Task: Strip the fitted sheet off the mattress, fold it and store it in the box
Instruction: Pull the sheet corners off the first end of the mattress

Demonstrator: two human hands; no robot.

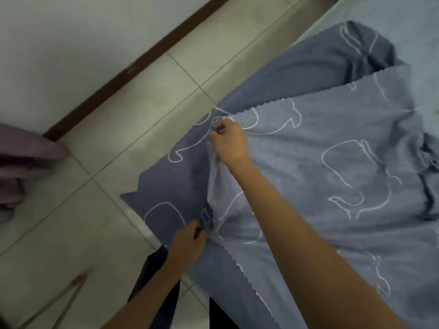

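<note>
The blue-grey fitted sheet [320, 167] is lying bunched on the mattress [403, 27], one flap spilling onto the tiled floor [114, 143]. Both hands are pinching its scalloped edge: the right hand [228, 141] farther along, the left hand [187, 241] nearer. Purple cloth [21, 157] is lying left of the sheet, by the dark skirting [133, 67]

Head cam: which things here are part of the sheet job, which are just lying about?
In the job:
- fitted sheet, blue with white outlines
- left hand, pinching the sheet
- right hand, pinching the sheet
- mattress, bared

Lying about:
- purple cloth on the floor, left
- skirting board

No box in view.
</note>
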